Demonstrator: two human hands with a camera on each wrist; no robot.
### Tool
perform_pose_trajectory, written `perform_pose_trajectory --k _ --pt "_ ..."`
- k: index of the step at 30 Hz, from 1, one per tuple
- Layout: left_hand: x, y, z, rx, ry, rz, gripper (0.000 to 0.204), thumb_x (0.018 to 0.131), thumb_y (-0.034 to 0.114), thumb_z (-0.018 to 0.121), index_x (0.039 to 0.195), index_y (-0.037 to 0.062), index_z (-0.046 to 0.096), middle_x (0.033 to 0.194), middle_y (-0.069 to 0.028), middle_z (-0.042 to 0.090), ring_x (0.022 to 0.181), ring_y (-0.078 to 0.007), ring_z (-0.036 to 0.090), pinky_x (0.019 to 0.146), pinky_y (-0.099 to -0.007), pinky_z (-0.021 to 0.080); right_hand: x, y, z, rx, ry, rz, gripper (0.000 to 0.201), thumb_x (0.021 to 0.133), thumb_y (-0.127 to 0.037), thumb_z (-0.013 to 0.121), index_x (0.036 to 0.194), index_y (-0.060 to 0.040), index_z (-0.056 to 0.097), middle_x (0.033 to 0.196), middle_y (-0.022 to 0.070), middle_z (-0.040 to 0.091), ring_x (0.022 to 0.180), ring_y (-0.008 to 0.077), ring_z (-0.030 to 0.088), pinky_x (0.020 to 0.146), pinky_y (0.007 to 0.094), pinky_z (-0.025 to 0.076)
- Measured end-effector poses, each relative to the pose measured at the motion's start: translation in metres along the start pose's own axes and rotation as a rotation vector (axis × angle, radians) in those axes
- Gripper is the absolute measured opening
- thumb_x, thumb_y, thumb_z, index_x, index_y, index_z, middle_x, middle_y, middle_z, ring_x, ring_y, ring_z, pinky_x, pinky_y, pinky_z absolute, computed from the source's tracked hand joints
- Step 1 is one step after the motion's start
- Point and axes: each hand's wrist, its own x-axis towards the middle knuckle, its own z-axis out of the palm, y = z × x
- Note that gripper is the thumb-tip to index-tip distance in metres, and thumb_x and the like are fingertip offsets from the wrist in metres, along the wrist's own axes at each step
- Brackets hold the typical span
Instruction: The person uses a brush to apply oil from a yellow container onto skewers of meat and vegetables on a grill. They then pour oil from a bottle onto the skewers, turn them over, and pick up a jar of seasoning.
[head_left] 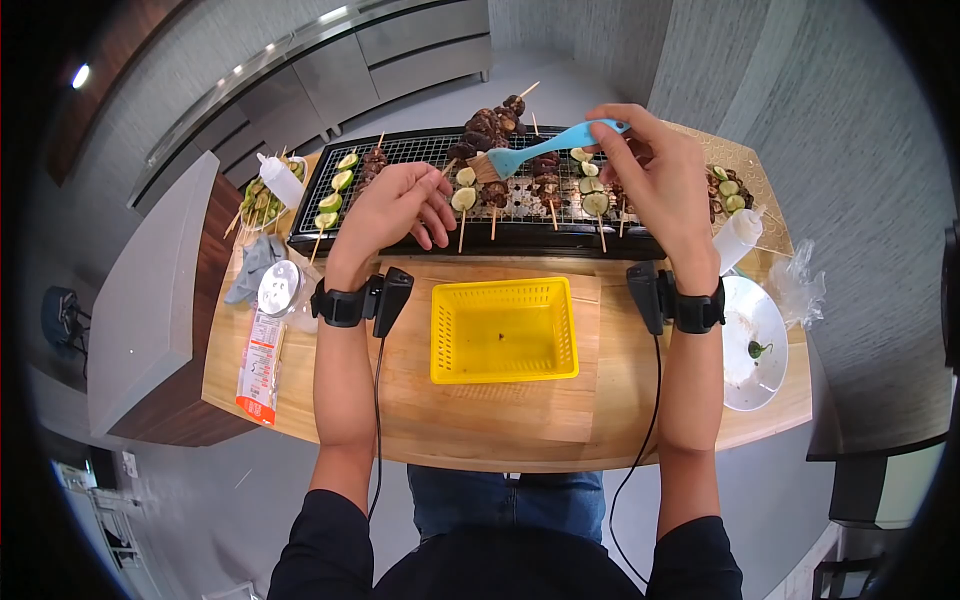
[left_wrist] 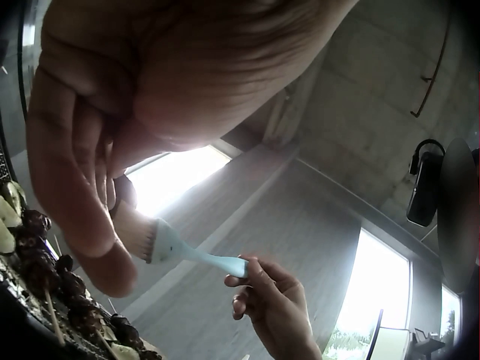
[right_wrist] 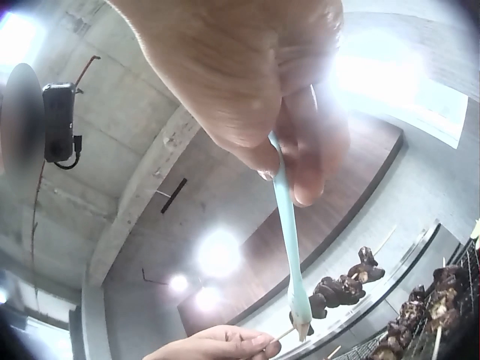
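Observation:
My left hand (head_left: 405, 205) pinches the bare end of a wooden skewer, seen best in the right wrist view, where the hand (right_wrist: 217, 343) is low in the picture. Dark browned pieces (head_left: 490, 128) fill that skewer, raised over the grill (head_left: 410, 150) and slanting away to the right. My right hand (head_left: 655, 180) grips the handle of a light blue brush (head_left: 560, 140) between thumb and fingers. The brush's bristles (head_left: 483, 168) are at the lower pieces of the skewer; contact cannot be told for sure. In the left wrist view the bristles (left_wrist: 133, 231) are beside my left fingers.
More skewers of zucchini slices (head_left: 595, 204) and dark pieces (head_left: 546, 188) lie on the grill. A yellow basket (head_left: 505, 375) stands in front of me. Plates (head_left: 740, 385), squeeze bottles (head_left: 738, 238), a shaker (head_left: 280, 288) and a packet (head_left: 260, 365) flank it.

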Motion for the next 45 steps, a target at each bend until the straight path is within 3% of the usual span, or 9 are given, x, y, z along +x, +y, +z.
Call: perform_pose_trajectory --k 9,21,31,40,45 --pt "-0.001 0.0 0.001 0.005 0.001 -0.002 0.033 0.104 0.028 0.04 0.095 -0.0017 0.053 0.072 -0.0132 0.066 0.054 -0.0164 0.065 0.043 -0.0227 0.049 0.001 0.003 -0.003 0.008 0.129 0.054 0.018 0.093 -0.019 0.062 0.105 -0.0062 0.067 0.068 0.0064 0.068 0.056 0.0134 0.065 0.051 0.0251 0.046" --pt "-0.001 0.0 0.0 0.014 -0.005 -0.013 0.032 0.104 0.026 0.04 0.095 -0.0007 0.053 0.073 -0.0128 0.066 0.054 -0.0157 0.065 0.044 -0.0229 0.049 0.003 0.009 -0.006 -0.147 0.106 0.051 0.018 0.093 -0.019 0.063 0.103 -0.005 0.068 0.065 0.0072 0.068 0.056 0.0133 0.065 0.051 0.026 0.046" --pt "-0.002 0.002 0.001 0.02 -0.012 -0.012 0.032 0.104 0.026 0.04 0.095 -0.0006 0.054 0.074 -0.0131 0.066 0.055 -0.0155 0.065 0.044 -0.0227 0.049 0.003 0.002 -0.005 -0.029 0.188 0.021 0.02 0.094 -0.021 0.061 0.105 -0.0046 0.067 0.068 0.0073 0.069 0.056 0.0145 0.065 0.053 0.0266 0.048" --pt "-0.001 0.002 -0.001 0.041 -0.003 -0.004 0.03 0.104 0.024 0.04 0.095 -0.0015 0.054 0.075 -0.0135 0.066 0.056 -0.0154 0.065 0.045 -0.0227 0.05 0.004 0.009 -0.011 -0.15 0.128 0.085 0.02 0.095 -0.022 0.06 0.105 -0.0054 0.067 0.07 0.0068 0.069 0.056 0.0144 0.065 0.055 0.0267 0.049" --pt "-0.002 0.004 -0.001 0.045 -0.007 -0.01 0.029 0.104 0.022 0.041 0.096 -0.0017 0.055 0.077 -0.0141 0.067 0.057 -0.0152 0.066 0.046 -0.0229 0.051 0.003 0.007 -0.012 0.001 0.271 0.081 0.017 0.094 -0.018 0.061 0.104 -0.0053 0.067 0.077 0.0073 0.071 0.06 0.0115 0.065 0.056 0.0255 0.049"
